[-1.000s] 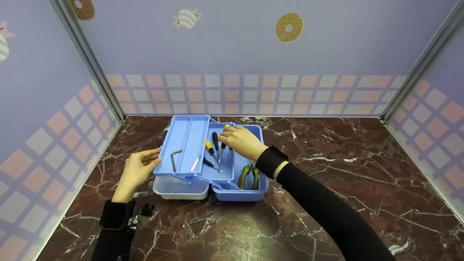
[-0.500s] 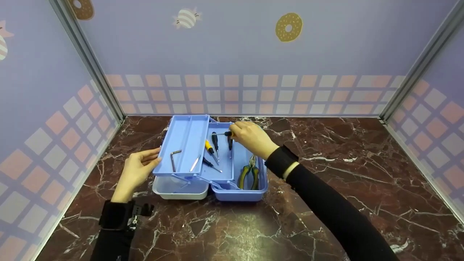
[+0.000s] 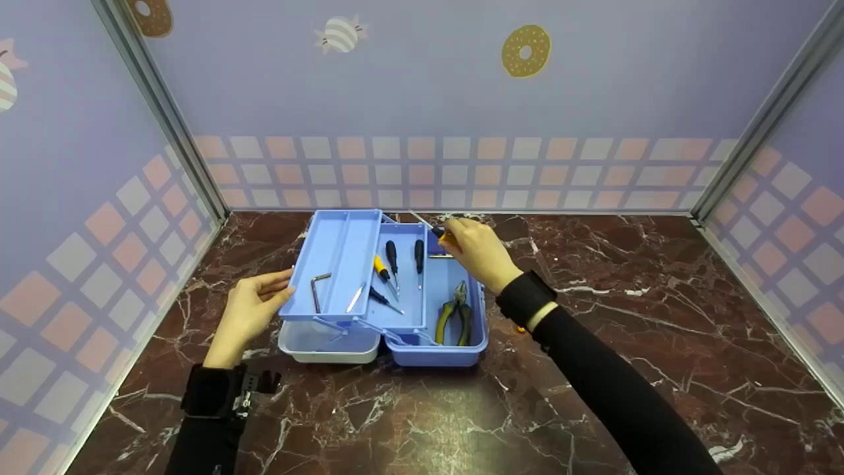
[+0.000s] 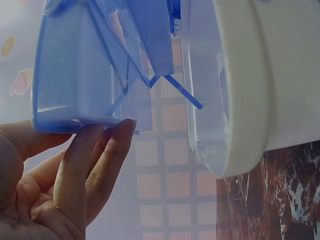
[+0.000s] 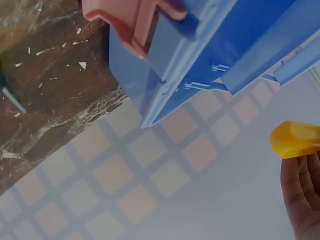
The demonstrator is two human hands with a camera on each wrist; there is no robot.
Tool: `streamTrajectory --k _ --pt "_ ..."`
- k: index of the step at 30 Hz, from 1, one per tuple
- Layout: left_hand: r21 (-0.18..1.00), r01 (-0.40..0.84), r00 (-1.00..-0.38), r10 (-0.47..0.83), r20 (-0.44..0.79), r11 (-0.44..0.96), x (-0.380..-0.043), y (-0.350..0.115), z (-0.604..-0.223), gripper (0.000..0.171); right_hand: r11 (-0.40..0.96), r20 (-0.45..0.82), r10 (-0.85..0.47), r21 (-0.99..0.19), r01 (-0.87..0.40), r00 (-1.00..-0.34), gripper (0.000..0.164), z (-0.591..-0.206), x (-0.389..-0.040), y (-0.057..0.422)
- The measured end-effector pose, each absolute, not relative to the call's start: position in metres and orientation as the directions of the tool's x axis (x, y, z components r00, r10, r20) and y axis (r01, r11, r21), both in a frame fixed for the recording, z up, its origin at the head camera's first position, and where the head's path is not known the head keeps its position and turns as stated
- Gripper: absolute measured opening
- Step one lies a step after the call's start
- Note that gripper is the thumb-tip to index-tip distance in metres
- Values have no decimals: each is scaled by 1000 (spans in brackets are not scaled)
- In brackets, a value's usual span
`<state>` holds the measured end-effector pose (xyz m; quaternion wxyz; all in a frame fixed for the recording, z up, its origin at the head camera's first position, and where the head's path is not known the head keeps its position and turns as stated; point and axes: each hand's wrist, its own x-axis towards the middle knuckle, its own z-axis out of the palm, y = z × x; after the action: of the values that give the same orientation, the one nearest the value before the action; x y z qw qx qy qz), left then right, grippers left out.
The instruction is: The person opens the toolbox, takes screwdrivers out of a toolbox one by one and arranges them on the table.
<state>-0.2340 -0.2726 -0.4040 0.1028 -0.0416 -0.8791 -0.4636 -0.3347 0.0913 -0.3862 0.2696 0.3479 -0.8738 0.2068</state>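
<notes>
My left hand pinches the left edge of the toolbox's upper blue tray between thumb and fingers; the left wrist view shows the fingertips at the tray's corner. In my right hand is a screwdriver with a yellow and black handle, held above the back right of the toolbox, its shaft pointing up and left. The right wrist view shows its yellow handle end. A hex key and a small blade-like piece lie in the upper tray.
Several screwdrivers, one with a yellow handle, lie in the middle tray. Pliers and a thin brass-coloured rod lie in the deep compartment. A pale open lid sits under the upper tray. An orange-ended item is half hidden by the right sleeve.
My right hand has lifted the yellow and black screwdriver out of the middle tray and moved right with it. Its shaft now tilts upward. My left hand stays on the tray edge.
</notes>
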Motion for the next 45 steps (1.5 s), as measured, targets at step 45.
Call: streamTrajectory --k 45 --pt "806 154 -979 -19 201 572 -232 -272 -400 38 838 394 45 -515 -180 -918 22 -445 -322 211"
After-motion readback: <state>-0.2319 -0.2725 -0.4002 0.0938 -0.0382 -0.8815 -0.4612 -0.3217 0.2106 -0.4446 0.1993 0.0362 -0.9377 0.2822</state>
